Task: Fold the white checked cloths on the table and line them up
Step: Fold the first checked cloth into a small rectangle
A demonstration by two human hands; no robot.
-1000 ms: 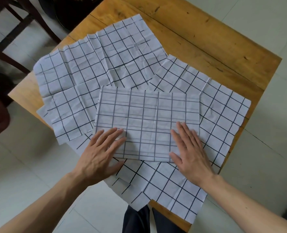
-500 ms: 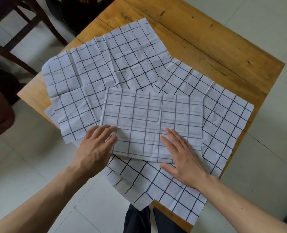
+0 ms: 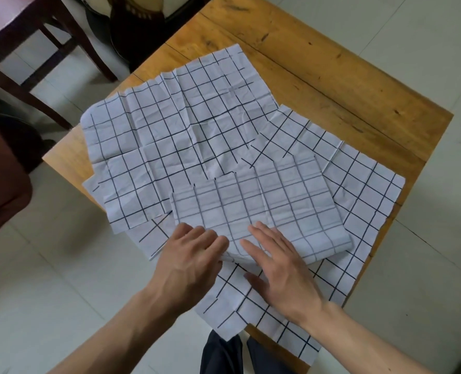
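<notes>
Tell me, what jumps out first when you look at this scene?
Two bare hands near the front edge of a wooden table: the left hand curls at the near left corner of a folded checked cloth, and the right hand lies flat on its near edge. Under and around it, unfolded checked cloths sprawl overlapping, some hanging over the table's near edge. A dark wooden chair stands at the upper left.

Both hands have slid inward along the near edge of the folded cloth point(image 3: 259, 211) until they almost meet, the left hand point(image 3: 190, 259) now curled at its near-left corner, seemingly pinching it, the right hand point(image 3: 276, 265) lying flat, the cloth turned slightly.
</notes>
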